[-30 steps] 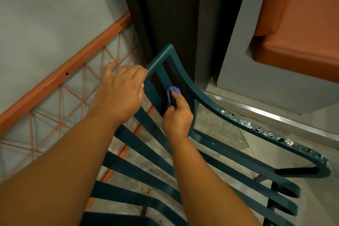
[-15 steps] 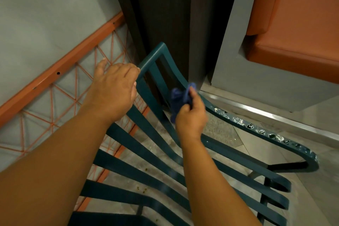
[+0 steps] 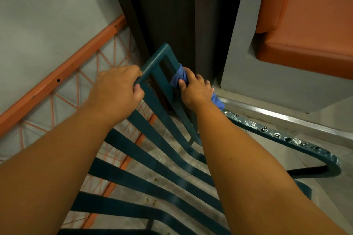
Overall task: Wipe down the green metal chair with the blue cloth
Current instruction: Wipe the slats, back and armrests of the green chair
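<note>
The green metal chair (image 3: 152,160) has long flat slats and a tubular frame, seen from above. My left hand (image 3: 116,87) grips the top bar of the chair back, fingers curled over it. My right hand (image 3: 194,89) holds the blue cloth (image 3: 178,77) wrapped round the right side rail just below the top corner. A tail of the cloth shows behind my wrist. The rail farther right carries white and dark specks.
An orange metal frame with wire mesh (image 3: 63,74) leans against the grey wall on the left. A dark panel (image 3: 172,15) stands behind the chair. At right sits a grey bench base with an orange cushion (image 3: 309,25) and a metal floor strip (image 3: 286,114).
My right hand moved the cloth from the inner slats up onto the right side rail and wrapped it round the rail. My left hand stayed on the top bar.
</note>
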Motion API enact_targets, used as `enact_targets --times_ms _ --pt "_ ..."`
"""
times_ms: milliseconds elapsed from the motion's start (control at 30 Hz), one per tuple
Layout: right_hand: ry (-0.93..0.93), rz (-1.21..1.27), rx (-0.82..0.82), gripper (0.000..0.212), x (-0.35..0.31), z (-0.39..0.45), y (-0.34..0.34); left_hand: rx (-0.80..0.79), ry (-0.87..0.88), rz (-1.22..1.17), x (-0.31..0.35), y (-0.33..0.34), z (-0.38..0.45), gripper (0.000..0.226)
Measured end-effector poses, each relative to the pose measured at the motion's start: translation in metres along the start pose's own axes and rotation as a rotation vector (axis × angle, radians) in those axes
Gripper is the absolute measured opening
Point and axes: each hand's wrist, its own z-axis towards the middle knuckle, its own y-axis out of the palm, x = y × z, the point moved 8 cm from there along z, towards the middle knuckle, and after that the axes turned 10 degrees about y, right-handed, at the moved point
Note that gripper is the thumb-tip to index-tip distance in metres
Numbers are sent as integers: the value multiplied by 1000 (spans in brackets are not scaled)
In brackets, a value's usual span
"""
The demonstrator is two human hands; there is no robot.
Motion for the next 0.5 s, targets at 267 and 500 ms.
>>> enact_targets --times_ms 267,500 --pt "79 -67 51 52 47 -12 4 28 -11 -136 10 23 51 39" --pt "-296 142 194 60 54 -29 3 81 13 -118 11 24 52 37"
